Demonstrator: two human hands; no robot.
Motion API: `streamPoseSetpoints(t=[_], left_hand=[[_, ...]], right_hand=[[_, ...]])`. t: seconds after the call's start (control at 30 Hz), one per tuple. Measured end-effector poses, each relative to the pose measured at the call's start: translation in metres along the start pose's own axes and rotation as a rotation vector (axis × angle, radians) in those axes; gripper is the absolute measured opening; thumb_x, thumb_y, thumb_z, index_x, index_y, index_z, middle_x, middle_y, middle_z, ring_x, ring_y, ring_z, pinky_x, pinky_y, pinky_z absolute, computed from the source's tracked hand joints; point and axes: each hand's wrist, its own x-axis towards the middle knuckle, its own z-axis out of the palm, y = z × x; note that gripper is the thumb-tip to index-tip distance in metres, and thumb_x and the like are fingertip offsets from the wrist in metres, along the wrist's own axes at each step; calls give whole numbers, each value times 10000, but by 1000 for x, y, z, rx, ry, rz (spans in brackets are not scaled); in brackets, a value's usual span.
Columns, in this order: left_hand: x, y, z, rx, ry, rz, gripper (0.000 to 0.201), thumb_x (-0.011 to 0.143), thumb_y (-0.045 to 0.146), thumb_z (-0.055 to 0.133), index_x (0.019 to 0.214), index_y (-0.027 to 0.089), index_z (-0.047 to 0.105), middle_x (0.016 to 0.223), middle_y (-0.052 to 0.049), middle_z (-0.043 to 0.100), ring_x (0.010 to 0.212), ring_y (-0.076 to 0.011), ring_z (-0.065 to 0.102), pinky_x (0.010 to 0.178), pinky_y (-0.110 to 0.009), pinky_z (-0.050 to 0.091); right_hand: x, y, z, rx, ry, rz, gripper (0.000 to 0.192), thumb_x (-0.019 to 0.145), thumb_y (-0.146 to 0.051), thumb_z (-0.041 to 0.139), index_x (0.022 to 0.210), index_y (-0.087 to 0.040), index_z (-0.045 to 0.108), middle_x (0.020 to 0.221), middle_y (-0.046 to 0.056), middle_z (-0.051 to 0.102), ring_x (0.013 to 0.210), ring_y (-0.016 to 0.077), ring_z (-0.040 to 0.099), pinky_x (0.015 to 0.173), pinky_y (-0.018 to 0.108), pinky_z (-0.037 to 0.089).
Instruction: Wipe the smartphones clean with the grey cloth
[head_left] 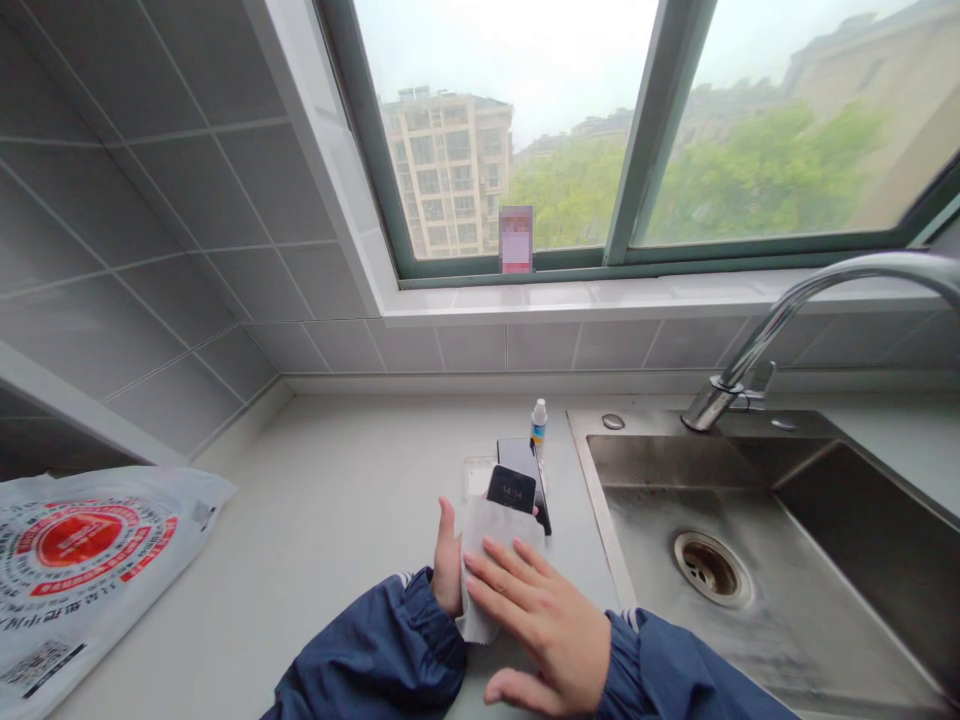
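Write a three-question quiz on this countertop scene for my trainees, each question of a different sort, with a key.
1. True or false: the right hand lies flat on a white cloth that covers part of a phone.
2. Which stands nearest the sink? A) small dropper bottle B) printed plastic bag C) the window sticker
3. Fill in: the left hand holds the phone at the cloth's ____ edge.

Key: 1 true; 2 A; 3 left.
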Motion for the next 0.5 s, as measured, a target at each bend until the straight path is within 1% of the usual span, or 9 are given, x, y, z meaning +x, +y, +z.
streamPoseSetpoints(t=[0.1,0.2,0.33,0.43,0.5], left_hand=[[-1,-1,6,-5,43,50,1035,784,829,288,1345,-17,490,1169,-240,667,1081,-324,639,1094,-433,315],[-1,-2,11,-16,56,78,992,794,815,302,1360,20,486,1161,-229,673,1074,-330,643,1062,-459,354],[0,-2,11,-44,39,90,937,805,794,328,1387,74,472,1168,-207,676,1104,-330,631,1045,-474,376],[1,-3,8,-59,16,66,961,793,802,340,1408,70,442,1194,-213,660,1139,-339,611,1056,-480,368],[0,-4,7,-68,-28,37,992,779,816,343,1417,61,424,1211,-220,647,1169,-347,591,1076,-489,346]], right_hand=[[0,0,0,-15,16,-15,781,919,-696,372,1501,-178,319,1571,58,289,1473,280,188,1205,462,97],[1,-1,2,-23,33,-24,777,921,-686,378,1483,-149,355,1559,71,318,1469,285,203,1208,455,97],[1,0,6,-47,37,-5,741,943,-654,374,1488,-152,352,1545,71,351,1462,277,227,1207,440,120],[1,1,7,-76,32,11,698,963,-630,357,1491,-174,346,1548,51,346,1463,260,229,1206,433,142],[1,2,3,-97,24,17,692,969,-620,357,1495,-171,336,1557,49,325,1466,258,223,1205,439,156]])
